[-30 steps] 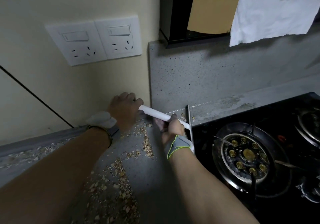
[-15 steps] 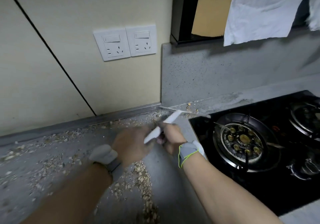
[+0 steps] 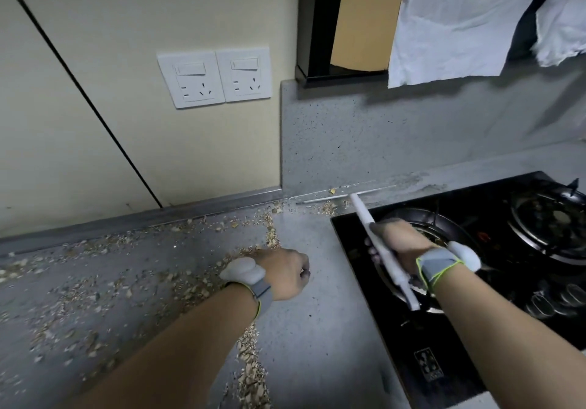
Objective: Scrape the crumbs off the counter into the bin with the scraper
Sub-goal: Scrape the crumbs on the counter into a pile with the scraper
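Presently: right hand (image 3: 400, 244) gripping scraper (image 3: 382, 250), blade lying along counter (image 3: 317, 313) back edge; left hand (image 3: 282, 274) hovering fisted over crumbs (image 3: 250, 373).

Matt speckled stone counter (image 3: 317, 282), glossy black glass hob (image 3: 412, 339), prob. plastic scraper (image 3: 364, 215) handle.

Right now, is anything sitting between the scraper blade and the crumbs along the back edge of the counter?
Nothing visible. The scraper, held in the right hand, has its blade at the back wall beside the stove, and the nearest crumbs lie on bare counter just in front of it. The left hand rests further forward, clear.
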{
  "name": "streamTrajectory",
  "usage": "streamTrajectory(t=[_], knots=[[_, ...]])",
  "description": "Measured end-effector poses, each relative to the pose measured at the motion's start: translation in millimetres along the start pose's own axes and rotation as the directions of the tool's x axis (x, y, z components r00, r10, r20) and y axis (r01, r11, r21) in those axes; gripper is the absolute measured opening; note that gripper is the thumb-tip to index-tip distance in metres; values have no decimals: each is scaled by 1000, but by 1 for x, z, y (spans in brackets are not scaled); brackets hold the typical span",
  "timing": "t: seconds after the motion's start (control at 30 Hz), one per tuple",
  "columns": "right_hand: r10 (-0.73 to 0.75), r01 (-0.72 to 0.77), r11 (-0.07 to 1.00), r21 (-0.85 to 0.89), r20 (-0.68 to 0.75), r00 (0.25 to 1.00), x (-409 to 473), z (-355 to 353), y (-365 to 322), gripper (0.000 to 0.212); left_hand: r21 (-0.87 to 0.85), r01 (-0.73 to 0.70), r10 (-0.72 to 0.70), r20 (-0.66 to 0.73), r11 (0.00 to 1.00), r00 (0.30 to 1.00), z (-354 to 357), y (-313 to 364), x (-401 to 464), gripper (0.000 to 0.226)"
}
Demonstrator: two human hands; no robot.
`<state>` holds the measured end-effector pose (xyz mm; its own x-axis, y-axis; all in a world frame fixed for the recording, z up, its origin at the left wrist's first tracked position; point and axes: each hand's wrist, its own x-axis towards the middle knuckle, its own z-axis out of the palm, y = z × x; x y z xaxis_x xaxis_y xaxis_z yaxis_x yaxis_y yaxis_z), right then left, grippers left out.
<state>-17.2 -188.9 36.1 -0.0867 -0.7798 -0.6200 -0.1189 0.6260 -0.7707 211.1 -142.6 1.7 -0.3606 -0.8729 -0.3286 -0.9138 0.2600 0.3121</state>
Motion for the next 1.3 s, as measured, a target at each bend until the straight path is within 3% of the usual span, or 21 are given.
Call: streamTrajectory(t=[0.23,0.33,0.43,0.67,0.8,1.0,1.13,1.3], knots=[[29,-3,884,-467,48,998,10,-32,-33,29,173,19,-33,79,985,996,23,4,53,36],[6,38,738,-673,64,998,9,-32,-43,24,216,11,-29,80,976,996,31,2,70,25],[-23,76,604,-793,78,997,10,-30,-51,18,241,29,-71,168,970,983,41,-3,83,24],[-21,62,547,-835,60,998,18,-27,-49,21,348,75,-197,330,935,923,55,0,104,46],[-59,71,573,-817,45,997,24,-21,-45,27,347,36,-170,365,937,915,52,3,102,21],[-128,101,546,-831,36,991,31,-21,-43,37,320,24,-144,355,947,924,50,-9,105,18],[-108,84,513,-854,33,994,27,-25,-40,31,314,-9,-116,376,949,919,52,-14,109,50],[-119,87,532,-842,28,993,26,-11,-40,32,308,-6,-122,394,951,911,57,-11,109,55]])
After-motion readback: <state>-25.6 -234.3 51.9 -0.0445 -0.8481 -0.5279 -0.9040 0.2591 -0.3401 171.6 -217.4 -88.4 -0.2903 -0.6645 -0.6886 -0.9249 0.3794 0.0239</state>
